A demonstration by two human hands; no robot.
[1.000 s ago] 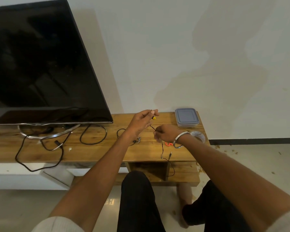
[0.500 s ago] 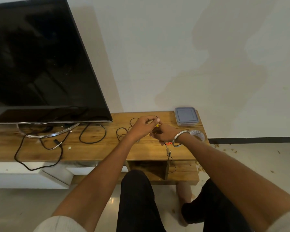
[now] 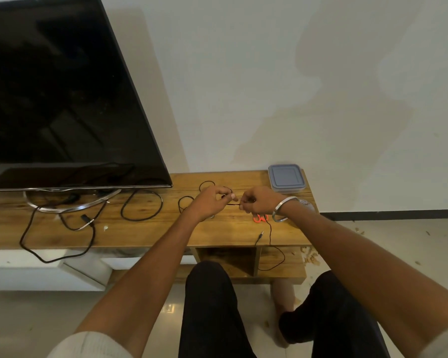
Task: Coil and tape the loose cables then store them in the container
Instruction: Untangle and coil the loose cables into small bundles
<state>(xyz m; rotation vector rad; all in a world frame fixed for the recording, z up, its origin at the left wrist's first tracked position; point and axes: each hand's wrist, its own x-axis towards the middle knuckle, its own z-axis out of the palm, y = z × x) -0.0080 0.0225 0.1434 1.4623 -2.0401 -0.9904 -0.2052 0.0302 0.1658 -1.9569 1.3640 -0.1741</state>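
My left hand (image 3: 209, 202) and my right hand (image 3: 258, 202) pinch a thin black cable (image 3: 270, 236) between them above the wooden TV stand (image 3: 145, 231). A short taut stretch runs between my fingertips. The rest drops from my right hand over the stand's front edge, and its metal jack plug (image 3: 261, 234) lies near that edge. Small loops of the same cable lie behind my left hand. A lidded grey plastic container (image 3: 286, 177) stands at the back right of the stand. A roll of clear tape (image 3: 308, 204) shows behind my right wrist.
A large black TV (image 3: 62, 99) on a metal foot fills the left. Thicker black cables (image 3: 140, 205) lie loose under it, and one hangs over the front edge. Orange scissors handles (image 3: 259, 218) peek out below my right hand. My knees are on the tiled floor.
Both hands have dropped closer to the stand and my left hand has come down from its raised position. More cable is gathered, and the hanging jack end now lies on the stand.
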